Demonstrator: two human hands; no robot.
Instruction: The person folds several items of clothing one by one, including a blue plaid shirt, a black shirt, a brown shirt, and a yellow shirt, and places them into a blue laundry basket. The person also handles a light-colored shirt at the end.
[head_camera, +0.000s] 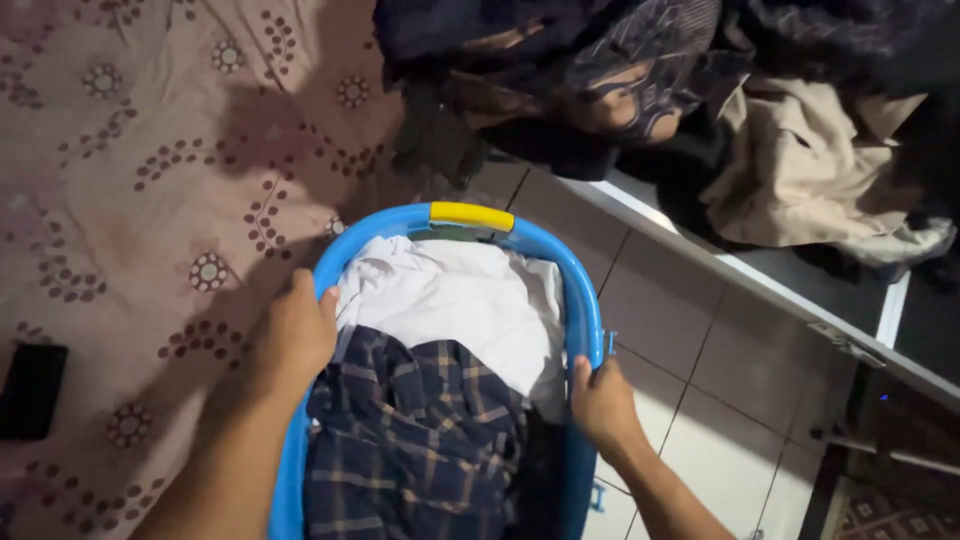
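While gripping blue basket (585, 300) rim: left hand (292, 338) and right hand (600, 402) both clasped. Full: white garment (450, 300), plaid shirt (420, 440). Unsorted clothes pile (800, 150) beyond, untouched.

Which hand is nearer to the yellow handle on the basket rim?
Left. The left hand grips the blue basket's left rim, a short way below the yellow handle. The right hand holds the right rim lower down, farther from it.

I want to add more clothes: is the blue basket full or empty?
Full: the blue basket holds a white cloth and plaid garment up to its rim.
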